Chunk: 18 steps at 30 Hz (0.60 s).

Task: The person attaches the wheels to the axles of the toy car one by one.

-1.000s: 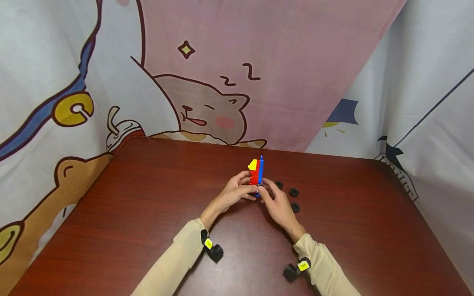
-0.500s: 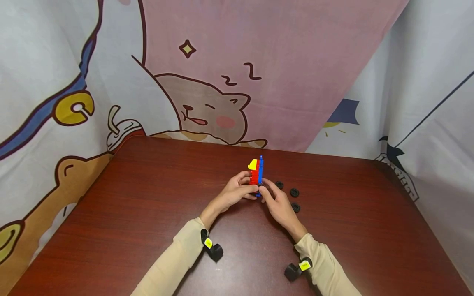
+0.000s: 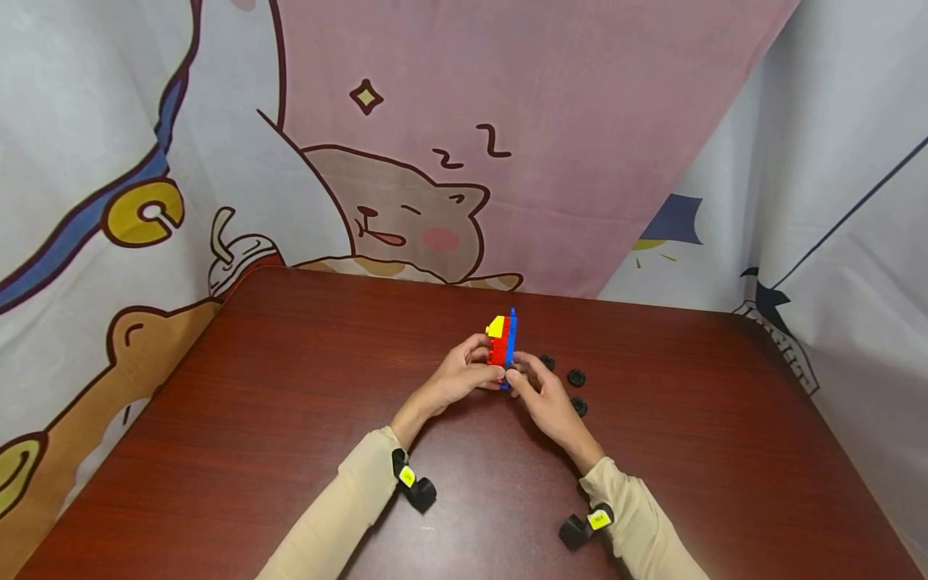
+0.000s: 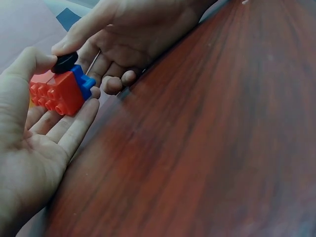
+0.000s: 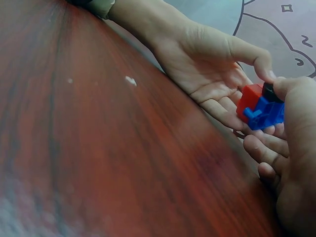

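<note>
My left hand (image 3: 460,377) grips a toy block car (image 3: 500,342) made of red studded bricks, a blue base and a yellow sloped brick. The car stands on end, its yellow brick towards the far side. At its near part, my right hand (image 3: 542,403) pinches a black toy wheel (image 4: 65,62) against the side by the blue base (image 4: 83,81). In the left wrist view, both thumbs press at this wheel while fingers support the car from beneath. Seen from the right wrist, the red brick (image 5: 249,98) lies between the left fingers and the wheel.
Three loose black toy wheels, one of them (image 3: 576,377) the rightmost pair's upper one, lie on the brown wooden table (image 3: 290,362) just right of my right hand. A printed cloth (image 3: 580,145) hangs behind the table and along both sides.
The toy car has dipped very slightly towards me. My right thumb has shifted a little down and right at the wheel; the left hand holds nearly still.
</note>
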Tool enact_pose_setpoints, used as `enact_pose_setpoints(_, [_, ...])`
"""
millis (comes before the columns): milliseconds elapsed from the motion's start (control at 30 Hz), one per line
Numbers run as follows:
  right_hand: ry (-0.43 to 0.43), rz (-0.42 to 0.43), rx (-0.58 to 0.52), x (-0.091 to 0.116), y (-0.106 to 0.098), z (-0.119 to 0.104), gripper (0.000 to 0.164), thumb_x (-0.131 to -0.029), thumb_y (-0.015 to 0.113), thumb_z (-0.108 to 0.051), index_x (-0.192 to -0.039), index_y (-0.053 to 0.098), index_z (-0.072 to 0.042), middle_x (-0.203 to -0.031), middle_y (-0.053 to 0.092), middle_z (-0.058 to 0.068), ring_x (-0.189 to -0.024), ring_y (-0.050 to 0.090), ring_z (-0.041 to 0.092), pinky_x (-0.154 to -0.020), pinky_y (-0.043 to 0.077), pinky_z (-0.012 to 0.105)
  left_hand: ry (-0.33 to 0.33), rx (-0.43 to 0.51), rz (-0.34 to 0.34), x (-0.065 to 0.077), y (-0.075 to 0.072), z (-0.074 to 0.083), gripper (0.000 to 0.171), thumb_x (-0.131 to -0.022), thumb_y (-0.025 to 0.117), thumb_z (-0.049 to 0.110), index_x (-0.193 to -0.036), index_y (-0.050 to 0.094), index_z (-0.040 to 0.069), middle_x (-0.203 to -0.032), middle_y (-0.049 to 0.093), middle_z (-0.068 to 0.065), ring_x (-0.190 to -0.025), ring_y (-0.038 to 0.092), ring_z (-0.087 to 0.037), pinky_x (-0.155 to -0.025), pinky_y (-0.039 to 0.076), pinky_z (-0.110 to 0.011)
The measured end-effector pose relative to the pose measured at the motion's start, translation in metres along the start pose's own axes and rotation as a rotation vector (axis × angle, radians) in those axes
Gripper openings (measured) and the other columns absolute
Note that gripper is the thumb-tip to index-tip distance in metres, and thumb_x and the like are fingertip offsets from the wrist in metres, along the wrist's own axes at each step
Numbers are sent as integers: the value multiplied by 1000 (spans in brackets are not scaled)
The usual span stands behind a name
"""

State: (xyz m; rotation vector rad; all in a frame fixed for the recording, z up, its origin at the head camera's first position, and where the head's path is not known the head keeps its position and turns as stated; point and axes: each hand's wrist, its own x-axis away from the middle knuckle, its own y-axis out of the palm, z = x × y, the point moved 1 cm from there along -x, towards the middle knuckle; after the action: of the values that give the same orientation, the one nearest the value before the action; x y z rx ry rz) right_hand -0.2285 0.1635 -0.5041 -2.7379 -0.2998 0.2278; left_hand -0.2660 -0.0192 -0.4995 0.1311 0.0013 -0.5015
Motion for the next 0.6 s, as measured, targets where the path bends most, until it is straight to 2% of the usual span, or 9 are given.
enact_pose_setpoints(167, [11, -25, -14, -1, -1, 1, 46, -105, 51, -22, -145, 42, 1, -120, 63, 22, -91, 63, 28, -75, 54, 28, -7, 2, -16, 0, -1, 0, 47, -91, 64, 1, -133, 44, -3, -122, 61, -23, -88, 68, -18, -83, 62, -42])
enact_pose_setpoints(300, [33, -39, -2, 3, -3, -20, 47, -106, 49, -21, -145, 42, 4, -121, 62, 24, -92, 63, 32, -78, 55, 30, -22, 5, -20, 0, -2, 0, 46, -91, 65, 1, -133, 44, -2, -121, 61, -21, -88, 68, -18, -82, 62, -42])
enact_pose_setpoints(367, [36, -44, -1, 3, -3, -21, 47, -106, 49, -20, -145, 41, 5, -122, 62, 25, -93, 63, 33, -79, 55, 32, -24, 0, -20, 0, -2, 0, 46, -91, 65, 1, -132, 45, -2, -120, 61, -21, -87, 68, -18, -82, 62, -42])
enact_pose_setpoints(433, [28, -41, -5, 3, -2, -18, 48, -106, 50, -23, -145, 42, 4, -123, 62, 24, -93, 63, 31, -80, 55, 30, -22, -6, -18, 0, -2, 0, 46, -91, 65, 1, -133, 45, -2, -120, 62, -21, -87, 68, -18, -81, 62, -42])
enact_pose_setpoints(533, [23, -24, -15, -3, 0, 0, 48, -105, 51, -27, -146, 42, -1, -125, 62, 22, -92, 63, 27, -80, 55, 29, -14, -1, -15, 1, -1, 0, 46, -91, 64, 1, -133, 44, -2, -120, 62, -22, -87, 68, -18, -80, 63, -41])
enact_pose_setpoints(600, [10, -14, -16, -2, 1, 1, 49, -105, 52, -30, -145, 44, -3, -124, 63, 20, -91, 63, 25, -79, 55, 27, -11, 18, -10, 1, -1, 1, 46, -92, 63, 2, -134, 44, -2, -121, 62, -23, -87, 68, -17, -79, 63, -41])
